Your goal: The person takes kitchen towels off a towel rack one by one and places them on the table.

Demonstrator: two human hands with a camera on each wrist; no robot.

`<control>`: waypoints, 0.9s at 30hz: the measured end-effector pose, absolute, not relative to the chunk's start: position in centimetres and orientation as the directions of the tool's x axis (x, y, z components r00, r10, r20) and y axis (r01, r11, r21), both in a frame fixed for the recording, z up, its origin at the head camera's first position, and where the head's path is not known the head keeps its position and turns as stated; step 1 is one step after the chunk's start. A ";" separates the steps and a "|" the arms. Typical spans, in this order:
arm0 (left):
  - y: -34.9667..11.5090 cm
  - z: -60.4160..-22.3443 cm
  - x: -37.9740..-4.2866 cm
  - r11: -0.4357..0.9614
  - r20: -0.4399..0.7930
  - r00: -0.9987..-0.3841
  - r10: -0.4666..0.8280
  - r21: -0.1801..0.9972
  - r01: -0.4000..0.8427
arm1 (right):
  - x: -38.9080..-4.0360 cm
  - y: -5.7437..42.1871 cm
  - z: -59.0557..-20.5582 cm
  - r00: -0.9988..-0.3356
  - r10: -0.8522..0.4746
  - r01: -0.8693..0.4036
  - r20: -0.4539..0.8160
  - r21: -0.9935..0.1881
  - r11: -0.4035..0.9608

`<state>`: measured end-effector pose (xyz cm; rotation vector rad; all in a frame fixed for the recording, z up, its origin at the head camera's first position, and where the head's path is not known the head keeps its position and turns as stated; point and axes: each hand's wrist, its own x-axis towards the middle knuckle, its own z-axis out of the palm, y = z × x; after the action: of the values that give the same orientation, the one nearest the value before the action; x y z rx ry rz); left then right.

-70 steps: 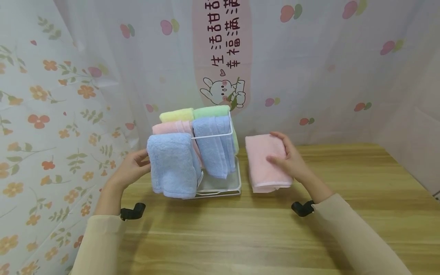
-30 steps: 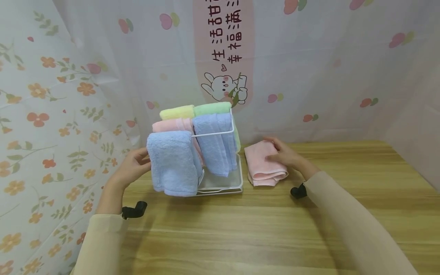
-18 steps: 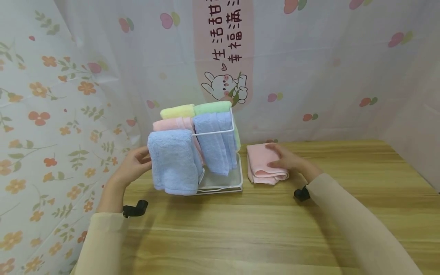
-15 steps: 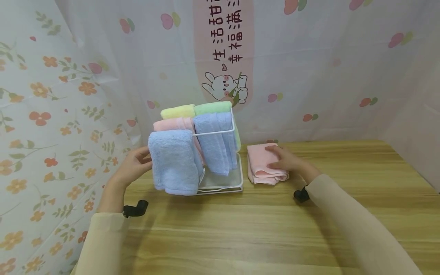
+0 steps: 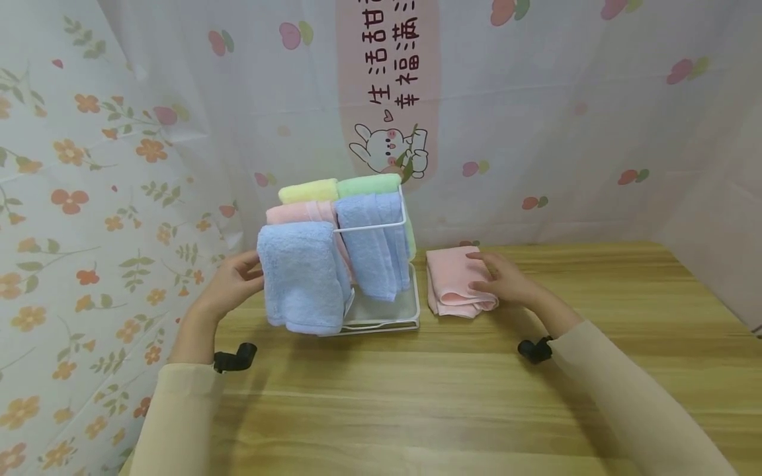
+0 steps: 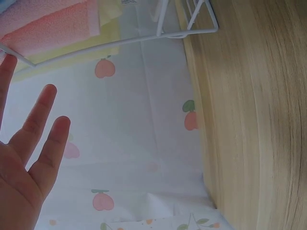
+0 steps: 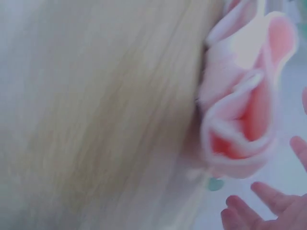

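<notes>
A white wire rack (image 5: pixel 411 322) stands on the table with folded towels hung over its bars. Blue towels (image 5: pixel 302 277) hang at the front, a pink one (image 5: pixel 300 211) behind, then yellow (image 5: pixel 308 191) and green (image 5: pixel 370 184) at the back. My left hand (image 5: pixel 227 288) is at the rack's left side; in the left wrist view its fingers are spread and one fingertip touches a white wire. To the right of the rack a folded pink towel (image 5: pixel 455 276) lies on the table. My right hand (image 5: pixel 506 281) is at its right edge, fingers extended; the right wrist view shows them apart from the towel.
The wooden table (image 5: pixel 387 410) runs up to a printed curtain (image 5: pixel 286 112) behind the rack. A floral curtain (image 5: pixel 89 264) closes off the left side. Black wrist mounts (image 5: pixel 237 357) sit at both sleeves.
The pink towel, earlier held up by my right hand, now lies folded on the table. My right hand has let go and drawn slightly right. My left hand stays at the rack.
</notes>
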<state>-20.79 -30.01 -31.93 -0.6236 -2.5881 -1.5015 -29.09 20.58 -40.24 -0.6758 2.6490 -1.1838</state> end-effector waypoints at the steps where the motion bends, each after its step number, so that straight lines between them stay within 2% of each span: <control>1: -30.0 -31.9 -20.8 0.436 0.275 -0.912 0.305 0.811 0.390 | -28.8 20.6 -40.1 -0.885 -0.463 -0.333 0.047 -0.758 0.561; 5: -30.2 -32.0 -20.8 0.435 0.280 -0.908 0.312 0.807 0.398 | -27.2 20.5 -38.9 -0.890 -0.451 -0.307 0.067 -0.818 0.486; 9: -30.2 -32.2 -20.7 0.417 0.294 -0.902 0.316 0.811 0.411 | -25.7 19.5 -37.5 -0.875 -0.465 -0.355 0.135 -0.832 0.427; 20: -29.9 -32.1 -20.9 0.386 0.316 -0.888 0.334 0.814 0.435 | -21.9 15.3 -34.7 -0.763 -0.552 -0.514 0.337 -0.834 0.200; 27: -29.9 -32.1 -20.7 0.428 0.285 -0.905 0.317 0.808 0.405 | -20.8 11.7 -33.3 -0.704 -0.567 -0.567 0.428 -0.819 0.086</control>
<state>-20.68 -29.90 -32.06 -0.6535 -2.5785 -1.4971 -20.82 11.70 -33.31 -1.2088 2.3144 -1.7465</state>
